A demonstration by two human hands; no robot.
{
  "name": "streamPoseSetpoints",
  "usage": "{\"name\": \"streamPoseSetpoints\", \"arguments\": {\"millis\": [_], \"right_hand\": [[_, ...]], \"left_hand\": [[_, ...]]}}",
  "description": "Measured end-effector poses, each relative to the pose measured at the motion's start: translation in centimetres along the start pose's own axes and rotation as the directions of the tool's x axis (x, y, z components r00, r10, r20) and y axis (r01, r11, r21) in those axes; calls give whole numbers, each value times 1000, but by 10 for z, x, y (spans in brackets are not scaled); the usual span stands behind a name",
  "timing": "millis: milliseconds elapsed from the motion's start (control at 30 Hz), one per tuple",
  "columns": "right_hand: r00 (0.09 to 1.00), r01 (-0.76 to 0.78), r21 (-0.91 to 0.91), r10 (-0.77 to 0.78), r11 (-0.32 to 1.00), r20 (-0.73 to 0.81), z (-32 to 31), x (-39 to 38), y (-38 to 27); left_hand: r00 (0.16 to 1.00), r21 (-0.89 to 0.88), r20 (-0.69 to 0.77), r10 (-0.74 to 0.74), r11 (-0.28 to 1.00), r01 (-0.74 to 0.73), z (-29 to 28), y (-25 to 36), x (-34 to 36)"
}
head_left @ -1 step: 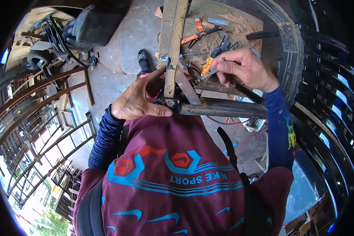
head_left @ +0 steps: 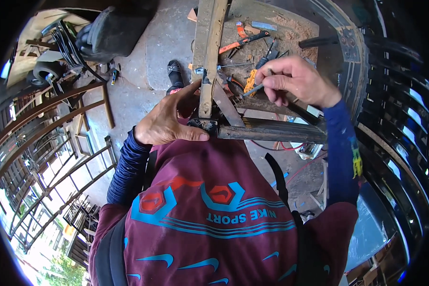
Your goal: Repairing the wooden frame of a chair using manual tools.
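Note:
My left hand (head_left: 169,119) grips the corner where an upright wooden bar (head_left: 205,100) meets a dark crossbar (head_left: 271,134), thumb resting on the black end piece (head_left: 200,124) and fingers behind the bar. My right hand (head_left: 295,81) pinches a thin grey metal rod (head_left: 253,90) right of that bar. A small metal fitting (head_left: 200,71) sits on the wooden bar, and a flat angled strip (head_left: 229,107) braces the corner. Beyond my right hand lie a yellow tool (head_left: 250,82), an orange-and-black tool (head_left: 238,44) and pliers (head_left: 234,83).
A work board (head_left: 291,26) with shavings is ahead. A black slatted piece (head_left: 391,109) curves along the right. Metal frames (head_left: 95,102), tyres (head_left: 47,72) and a dark padded object (head_left: 100,33) stand left. A red hose (head_left: 291,148) runs below the crossbar.
My right hand and forearm have shifted very slightly to the right, with the rod still in the fingers. My left hand stays in place.

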State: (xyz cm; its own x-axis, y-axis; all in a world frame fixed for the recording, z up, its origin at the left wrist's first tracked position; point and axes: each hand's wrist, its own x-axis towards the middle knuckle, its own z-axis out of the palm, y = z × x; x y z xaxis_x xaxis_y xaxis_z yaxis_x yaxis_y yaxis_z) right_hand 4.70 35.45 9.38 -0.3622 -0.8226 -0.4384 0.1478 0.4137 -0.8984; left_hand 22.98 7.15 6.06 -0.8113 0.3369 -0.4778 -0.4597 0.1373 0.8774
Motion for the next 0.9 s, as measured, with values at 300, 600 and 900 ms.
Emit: {"name": "streamPoseSetpoints", "arguments": {"millis": [300,600,900], "right_hand": [[722,-431,-509,623,745,301,-21,38,-62],[800,261,-961,-536,-95,270,7,-21,7],[724,-588,-117,585,800,364,-19,8,-49]], "left_hand": [[995,-57,93,31,998,-25,1,0,12],[981,-76,52,188,980,-184,1,-7,13],[984,-101,-27,177,979,-179,8,-24,6]]}}
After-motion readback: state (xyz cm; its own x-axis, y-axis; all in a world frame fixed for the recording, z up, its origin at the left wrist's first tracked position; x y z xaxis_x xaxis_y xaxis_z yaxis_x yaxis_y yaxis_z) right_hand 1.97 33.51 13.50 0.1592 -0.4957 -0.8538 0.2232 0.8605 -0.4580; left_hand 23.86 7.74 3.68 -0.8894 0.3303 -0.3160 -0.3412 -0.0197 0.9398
